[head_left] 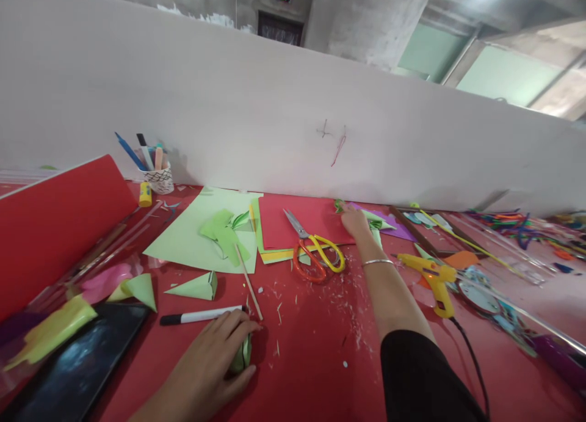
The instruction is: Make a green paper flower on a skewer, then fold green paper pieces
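Observation:
My left hand is closed around a folded green paper piece, resting near the front of the red table. Just behind it lie a marker with a black cap and a thin wooden stick. A pale green paper cone is on its side beyond the marker. My right hand reaches to the back of the table, its fingertips closed on a small green paper piece, partly hidden. Red paper sheets lie under that hand, with red-and-yellow-handled scissors on their front edge.
A yellow glue gun with a black cord lies right of my forearm. Pale green paper bears cut green shapes. A pen cup stands by the white partition. A black tablet-like slab is at front left.

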A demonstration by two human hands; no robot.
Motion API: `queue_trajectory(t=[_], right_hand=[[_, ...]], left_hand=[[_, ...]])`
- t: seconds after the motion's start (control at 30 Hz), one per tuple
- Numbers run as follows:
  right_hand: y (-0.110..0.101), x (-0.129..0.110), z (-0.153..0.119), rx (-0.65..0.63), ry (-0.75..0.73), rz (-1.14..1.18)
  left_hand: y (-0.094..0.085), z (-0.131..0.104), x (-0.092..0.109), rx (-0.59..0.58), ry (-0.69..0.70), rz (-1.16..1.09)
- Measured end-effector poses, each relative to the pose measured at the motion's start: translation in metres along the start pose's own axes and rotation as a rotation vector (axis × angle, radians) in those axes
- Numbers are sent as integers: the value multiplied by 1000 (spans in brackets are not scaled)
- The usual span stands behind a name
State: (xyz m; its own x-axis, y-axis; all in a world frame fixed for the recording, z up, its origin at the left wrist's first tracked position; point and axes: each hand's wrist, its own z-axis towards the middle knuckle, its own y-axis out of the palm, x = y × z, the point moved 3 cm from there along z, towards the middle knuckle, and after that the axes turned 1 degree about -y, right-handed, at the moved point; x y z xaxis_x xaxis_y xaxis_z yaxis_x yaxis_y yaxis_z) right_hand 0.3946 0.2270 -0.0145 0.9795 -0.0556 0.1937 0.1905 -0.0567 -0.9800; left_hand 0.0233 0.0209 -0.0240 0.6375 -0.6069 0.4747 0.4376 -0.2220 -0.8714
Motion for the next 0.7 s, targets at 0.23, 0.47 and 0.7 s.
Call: queue_trajectory(t=[0.23, 0.47, 0.7], right_hand=[[-1, -1, 9, 79, -11, -56], [-1, -2, 27, 102, 87, -4], [-3, -12, 47, 162, 139, 102]], left_hand=[[-1, 1, 0, 30, 22, 28], [-5, 1, 4, 81, 42, 98], [-12, 4, 13, 133, 51, 176]])
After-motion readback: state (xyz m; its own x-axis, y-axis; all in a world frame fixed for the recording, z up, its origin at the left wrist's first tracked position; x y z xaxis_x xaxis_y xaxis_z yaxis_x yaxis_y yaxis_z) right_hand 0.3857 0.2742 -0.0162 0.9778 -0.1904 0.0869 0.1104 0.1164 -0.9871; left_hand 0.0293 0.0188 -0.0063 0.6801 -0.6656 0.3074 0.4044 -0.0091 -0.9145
